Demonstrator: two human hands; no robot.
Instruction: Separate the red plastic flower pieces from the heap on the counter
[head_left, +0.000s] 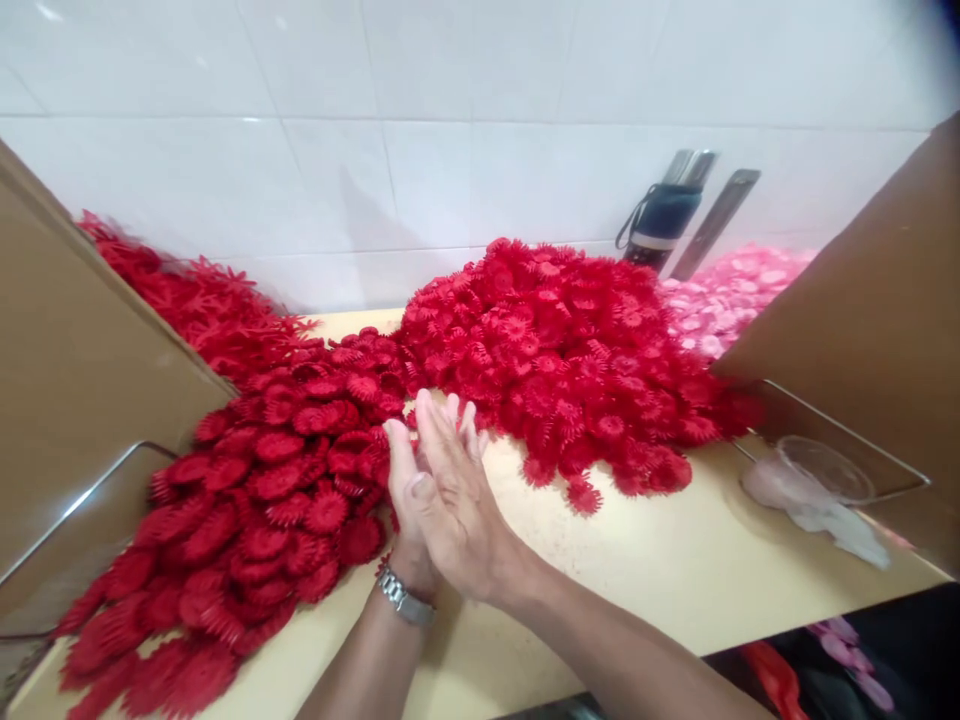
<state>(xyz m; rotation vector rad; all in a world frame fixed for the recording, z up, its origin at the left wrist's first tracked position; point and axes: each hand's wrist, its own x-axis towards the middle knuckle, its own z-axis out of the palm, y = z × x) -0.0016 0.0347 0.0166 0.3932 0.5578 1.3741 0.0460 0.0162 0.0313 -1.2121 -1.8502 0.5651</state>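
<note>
In the middle of the table, my left hand and my right hand press together palm to palm, fingers pointing away from me. The right thumb crosses over the left hand. Whatever lies between the palms, if anything, is hidden. A metal-band watch circles my left wrist. Close beside my left hand spreads a heap of red, fringed flower pieces, many of them cupped or stacked. Beyond my fingertips rises a larger mound of red, fringed flower pieces.
Cardboard panels flank the pale tabletop. Farther back are red star-shaped pieces, pink pieces, a dark bottle and a flat metal bar. A clear plastic cup stands at right near a wire bracket.
</note>
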